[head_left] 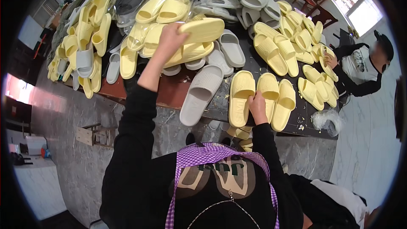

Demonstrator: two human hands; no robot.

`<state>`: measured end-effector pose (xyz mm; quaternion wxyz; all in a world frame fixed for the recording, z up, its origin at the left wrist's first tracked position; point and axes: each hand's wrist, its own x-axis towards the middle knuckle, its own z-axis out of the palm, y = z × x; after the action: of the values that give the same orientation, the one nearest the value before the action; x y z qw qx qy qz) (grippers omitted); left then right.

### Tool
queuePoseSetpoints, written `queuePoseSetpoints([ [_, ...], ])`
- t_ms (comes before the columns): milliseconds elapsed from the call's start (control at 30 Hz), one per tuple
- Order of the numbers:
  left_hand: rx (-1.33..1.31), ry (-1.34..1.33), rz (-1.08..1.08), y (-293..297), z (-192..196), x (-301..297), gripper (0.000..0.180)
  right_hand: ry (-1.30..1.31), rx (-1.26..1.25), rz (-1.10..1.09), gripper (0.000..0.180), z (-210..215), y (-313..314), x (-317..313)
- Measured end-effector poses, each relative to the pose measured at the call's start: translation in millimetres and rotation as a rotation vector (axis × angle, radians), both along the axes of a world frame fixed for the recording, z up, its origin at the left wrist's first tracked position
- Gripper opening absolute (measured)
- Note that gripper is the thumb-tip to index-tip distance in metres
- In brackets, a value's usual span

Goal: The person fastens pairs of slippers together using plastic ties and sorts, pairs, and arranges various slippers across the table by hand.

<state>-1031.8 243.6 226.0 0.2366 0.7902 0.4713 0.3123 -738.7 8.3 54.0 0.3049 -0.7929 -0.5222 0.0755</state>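
Observation:
My left hand point(171, 40) is raised over the pile and closed on a yellow slide slipper point(204, 30), which it grips by one end, sole side showing. Under it lie more yellow slippers point(190, 53) with ribbed straps. At the table's near edge my right hand point(257, 105) is closed at the side of an upright-facing yellow slipper point(241, 95); its fingertips are partly hidden. Two more yellow slippers lie to its right, the outermost slipper point(283, 106) close to the edge. Between my hands a grey slipper point(202, 95) lies across the table edge.
The dark table point(218, 108) bears heaps of yellow and grey slippers, some in clear plastic bags point(148, 8). A co-worker point(360, 65) at the right touches yellow slippers; another person point(335, 199) is at the lower right. A crumpled plastic bag point(328, 122) lies at the right corner. A wooden stool point(95, 135) stands left.

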Motion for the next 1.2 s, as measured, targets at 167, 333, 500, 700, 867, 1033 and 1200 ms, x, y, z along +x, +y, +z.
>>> queuePoseSetpoints([
  [167, 0.688, 0.072, -0.105, -91, -43, 41, 0.031, 0.049, 0.032, -0.032, 0.018, -5, -6, 11],
  [333, 0.585, 0.117, -0.084, -109, -70, 51, 0.033, 0.064, 0.120, 0.004, 0.022, -3, -3, 10],
  [500, 0.588, -0.023, -0.072, -119, -73, 56, 0.034, 0.079, 0.056, 0.036, 0.026, 4, -5, 3],
  [700, 0.627, -0.218, 0.320, -104, -91, -14, 0.032, 0.065, 0.038, -0.011, 0.027, -4, -3, 11],
  [867, -0.206, -0.411, 0.692, -58, -135, -90, 0.027, 0.069, 0.008, 0.028, 0.027, 0, -2, 10],
  [1033, -0.578, -0.918, 0.589, -39, -165, -74, 0.022, 0.009, -0.014, 0.018, 0.026, -9, 0, 11],
  [1200, -0.809, -0.998, 0.551, -30, -176, -77, 0.018, -0.010, -0.044, -0.022, 0.026, -7, -1, 15],
])
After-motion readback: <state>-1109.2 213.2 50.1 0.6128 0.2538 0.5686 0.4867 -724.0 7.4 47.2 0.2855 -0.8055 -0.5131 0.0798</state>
